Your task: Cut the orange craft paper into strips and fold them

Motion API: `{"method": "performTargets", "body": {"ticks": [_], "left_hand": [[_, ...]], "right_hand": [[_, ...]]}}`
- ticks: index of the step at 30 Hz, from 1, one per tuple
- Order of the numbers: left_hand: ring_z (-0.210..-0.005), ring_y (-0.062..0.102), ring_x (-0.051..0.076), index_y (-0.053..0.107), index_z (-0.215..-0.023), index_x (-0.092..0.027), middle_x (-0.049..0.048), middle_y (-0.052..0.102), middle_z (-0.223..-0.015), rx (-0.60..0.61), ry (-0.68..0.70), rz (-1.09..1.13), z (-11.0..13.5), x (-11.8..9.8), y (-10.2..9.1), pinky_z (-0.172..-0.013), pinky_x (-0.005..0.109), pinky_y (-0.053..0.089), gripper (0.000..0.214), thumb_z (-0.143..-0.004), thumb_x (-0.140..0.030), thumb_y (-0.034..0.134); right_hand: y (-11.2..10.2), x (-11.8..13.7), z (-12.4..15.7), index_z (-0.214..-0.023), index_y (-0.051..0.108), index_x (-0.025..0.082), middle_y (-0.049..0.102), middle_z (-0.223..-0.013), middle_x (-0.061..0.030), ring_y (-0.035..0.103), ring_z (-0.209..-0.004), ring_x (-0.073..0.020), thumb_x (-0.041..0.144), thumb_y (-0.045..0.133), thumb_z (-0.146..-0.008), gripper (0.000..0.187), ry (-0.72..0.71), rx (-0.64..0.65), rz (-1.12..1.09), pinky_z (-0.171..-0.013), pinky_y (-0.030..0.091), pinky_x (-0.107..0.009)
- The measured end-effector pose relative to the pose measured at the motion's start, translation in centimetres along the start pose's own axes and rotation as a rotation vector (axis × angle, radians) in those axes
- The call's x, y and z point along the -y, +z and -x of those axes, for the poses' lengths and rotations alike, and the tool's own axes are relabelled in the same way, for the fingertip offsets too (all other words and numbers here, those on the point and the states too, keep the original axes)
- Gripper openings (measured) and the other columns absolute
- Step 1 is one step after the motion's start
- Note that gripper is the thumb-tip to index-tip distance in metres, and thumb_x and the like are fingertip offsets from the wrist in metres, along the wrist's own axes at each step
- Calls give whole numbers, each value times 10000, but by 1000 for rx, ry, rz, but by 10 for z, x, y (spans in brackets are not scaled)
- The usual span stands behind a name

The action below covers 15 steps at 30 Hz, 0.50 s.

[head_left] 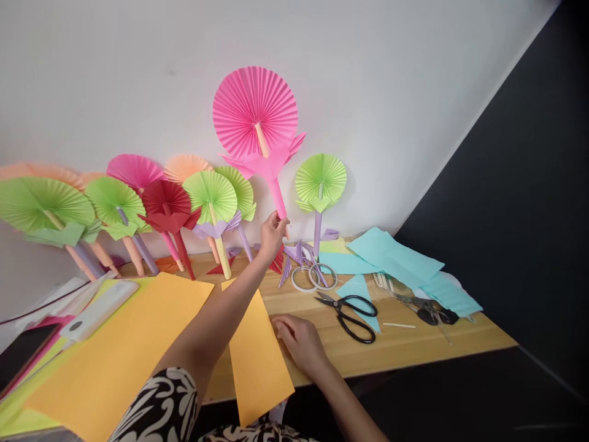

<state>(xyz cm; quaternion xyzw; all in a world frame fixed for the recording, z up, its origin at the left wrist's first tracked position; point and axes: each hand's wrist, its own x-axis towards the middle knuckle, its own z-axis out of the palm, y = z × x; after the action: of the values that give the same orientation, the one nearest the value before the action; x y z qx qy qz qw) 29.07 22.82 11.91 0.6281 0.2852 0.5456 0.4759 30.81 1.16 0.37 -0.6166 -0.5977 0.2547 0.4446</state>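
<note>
My left hand (275, 236) is raised and closed around the lower end of the handle of a pink paper fan (255, 110). The fan stands upright before the wall, with a round pleated top, pointed pink leaves below it and a pale stick up its middle. My right hand (301, 345) rests on the tabletop with its fingers curled in, against the right edge of a narrow orange paper strip (255, 359). Nothing shows in its fingers, though their undersides are hidden. Black-handled scissors (354, 313) lie to its right, near two rolls of tape (323, 276).
Several finished fans lean on the wall at left, among them a dark red fan (166, 202). A green fan (321, 178) leans farther right. Large orange sheets (119, 344) and a white device (99, 310) lie at left, blue paper (396, 255) at right on the wooden table (437, 351).
</note>
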Motion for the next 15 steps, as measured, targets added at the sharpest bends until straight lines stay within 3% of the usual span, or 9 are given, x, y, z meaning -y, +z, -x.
{"method": "performTargets", "body": {"ticks": [4,7,9,11,13,15], "left_hand": [[-466,466,62,615,-815,-168,-24,611,-684,154,-43,34,43,-11,-7,-471,202,370,157,-815,-322,641],[-466,489,69,617,-855,-164,-14,643,-697,270,-144,88,82,-13,-11,-466,207,376,276,-778,-412,711],[-469,513,80,604,-854,-171,-24,628,-666,348,-205,119,106,-12,-9,-479,213,391,320,-768,-451,732],[-457,535,93,596,-865,-179,-37,605,-635,427,-250,140,127,-12,-4,-492,226,403,334,-775,-471,732],[-458,547,105,605,-889,-188,-33,610,-651,473,-278,145,146,-12,1,-506,243,414,329,-785,-477,722],[-509,563,124,636,-883,-195,-6,644,-699,516,-275,101,160,-14,1,-532,261,431,312,-783,-478,723]], "right_hand": [[-11,-3,1,-970,754,192,761,-864,-73,709,-805,-206,355,463,-987,334,-22,-408,-134,-732,529,-295],[-37,2,-8,-1106,735,206,753,-1125,-114,695,-1067,-248,393,508,-982,319,-77,-635,-160,-940,538,-380],[-56,11,-19,-1306,654,225,665,-1358,-129,626,-1248,-266,419,546,-970,403,-93,-653,-237,-1048,502,-428],[-70,22,-31,-1431,562,232,590,-1467,-131,567,-1341,-275,443,604,-936,539,-110,-561,-329,-1104,472,-447],[-76,32,-39,-1448,550,222,613,-1442,-129,587,-1320,-280,442,652,-898,602,-111,-462,-409,-1090,488,-434],[-76,39,-39,-1368,629,199,698,-1308,-121,661,-1191,-274,439,655,-888,537,-76,-442,-465,-1002,545,-402]]}}
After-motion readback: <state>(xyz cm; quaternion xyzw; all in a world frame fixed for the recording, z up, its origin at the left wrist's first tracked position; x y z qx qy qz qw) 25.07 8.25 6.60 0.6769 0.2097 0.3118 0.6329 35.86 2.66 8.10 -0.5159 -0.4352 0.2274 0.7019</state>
